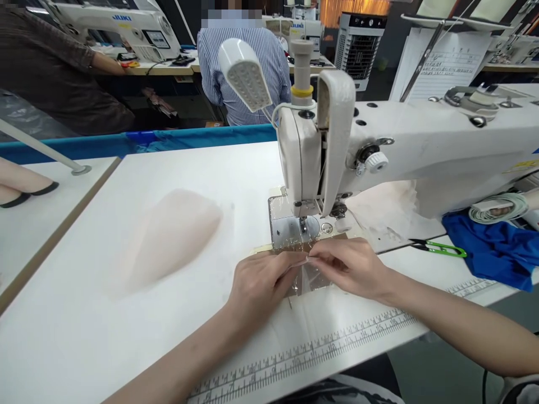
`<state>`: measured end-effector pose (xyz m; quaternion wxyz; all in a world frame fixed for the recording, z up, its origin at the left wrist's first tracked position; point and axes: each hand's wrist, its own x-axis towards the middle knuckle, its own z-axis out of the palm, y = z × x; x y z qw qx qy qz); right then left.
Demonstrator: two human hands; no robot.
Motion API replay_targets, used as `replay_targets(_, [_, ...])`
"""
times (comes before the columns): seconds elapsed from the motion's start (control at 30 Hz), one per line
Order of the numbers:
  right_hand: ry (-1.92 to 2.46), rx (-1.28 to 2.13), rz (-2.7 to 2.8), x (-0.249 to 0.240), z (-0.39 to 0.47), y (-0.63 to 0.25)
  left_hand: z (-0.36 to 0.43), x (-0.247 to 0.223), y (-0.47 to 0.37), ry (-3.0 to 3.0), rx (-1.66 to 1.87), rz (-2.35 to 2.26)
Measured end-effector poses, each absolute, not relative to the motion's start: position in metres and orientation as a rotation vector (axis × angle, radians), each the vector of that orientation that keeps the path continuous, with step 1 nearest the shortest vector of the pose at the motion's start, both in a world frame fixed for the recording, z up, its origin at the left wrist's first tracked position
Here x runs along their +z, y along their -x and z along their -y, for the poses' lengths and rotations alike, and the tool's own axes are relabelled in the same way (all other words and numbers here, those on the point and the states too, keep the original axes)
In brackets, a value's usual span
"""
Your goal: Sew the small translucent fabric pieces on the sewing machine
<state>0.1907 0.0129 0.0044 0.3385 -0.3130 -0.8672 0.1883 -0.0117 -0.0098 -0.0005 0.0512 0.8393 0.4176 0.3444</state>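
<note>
Just in front of the sewing machine's needle area, my left hand (259,280) and my right hand (353,266) meet fingertip to fingertip. Both are closed in a pinch on the edge of a thin, sheer pale fabric (311,276), whose outline is hard to make out. Behind my fingers are the presser foot (303,225) and the metal needle plate (283,229) of the white sewing machine (311,146). Clear tape and a brown patch (320,283) show on the table under my hands.
A sheer pale fabric piece (177,235) lies on the left of the white table. At right are green thread snips (444,248), blue cloth (497,247) and a coiled pale tape (497,209). A printed ruler (311,353) runs along the front edge. Two people sit beyond.
</note>
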Motion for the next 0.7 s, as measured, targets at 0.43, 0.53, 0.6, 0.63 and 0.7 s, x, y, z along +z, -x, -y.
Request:
replay_targets(0.43, [0.659,0.45,2.24,0.0009,-0.0106,-0.1878,0.0092,0.001,0.0101,-2.651,1.302,-1.157])
replay_targets(0.53, [0.655,0.449,2.239,0.0013,-0.0101,-0.1878,0.0104,0.0032,0.009,-2.659,1.303,-1.163])
replay_targets(0.6, [0.649,0.449,2.248,0.001,-0.0099,-0.1879,0.0112,0.004,0.0086,-2.657,1.3,-1.158])
replay_targets(0.63, [0.643,0.448,2.253,0.0008,-0.0099,-0.188,0.0114,0.004,0.0084,-2.654,1.298,-1.157])
replay_targets(0.7, [0.63,0.449,2.262,0.0006,-0.0098,-0.1879,0.0118,0.0038,0.0083,-2.65,1.299,-1.15])
